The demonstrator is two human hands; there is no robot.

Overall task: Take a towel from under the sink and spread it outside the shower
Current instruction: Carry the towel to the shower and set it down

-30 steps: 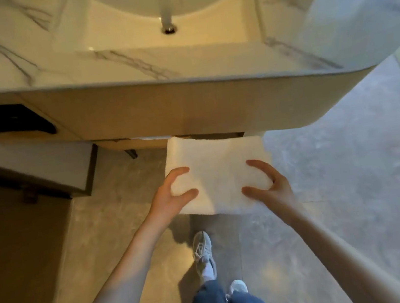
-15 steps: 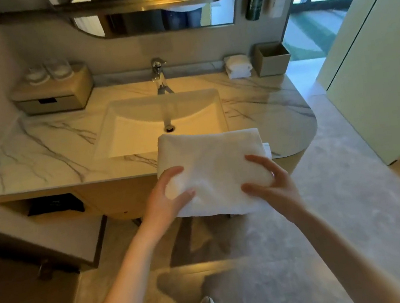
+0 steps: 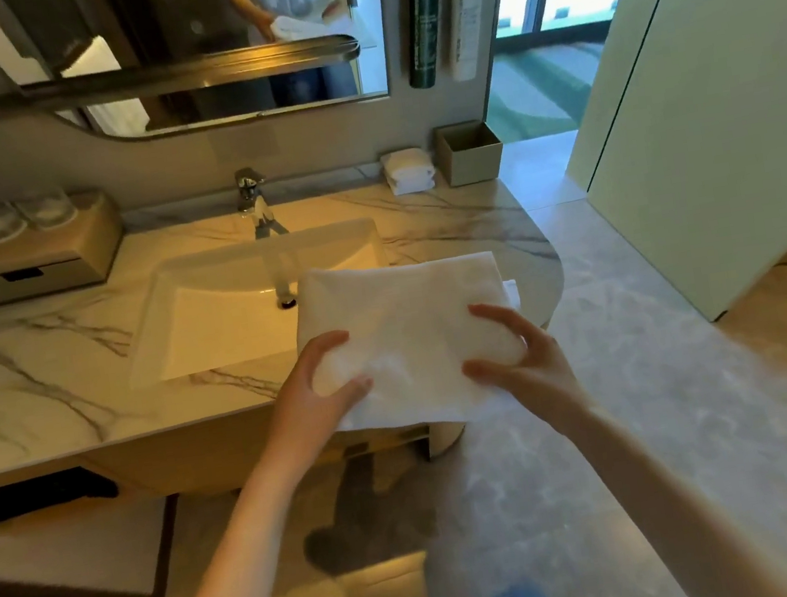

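So I'm now standing up straight with the folded towel [image 3: 407, 342] lifted out from under the sink [image 3: 233, 321]; a second ago it was down below the worktop [image 3: 40, 388] edge; my left hand [image 3: 317, 400] and right hand [image 3: 528, 370] are both gripping its near corners, fingers clamped; fetching bit's done I reckon, shower's next.

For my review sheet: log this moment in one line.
step: towel out, carried | towel: folded, held above counter edge | left hand, right hand: gripping | spread: not yet
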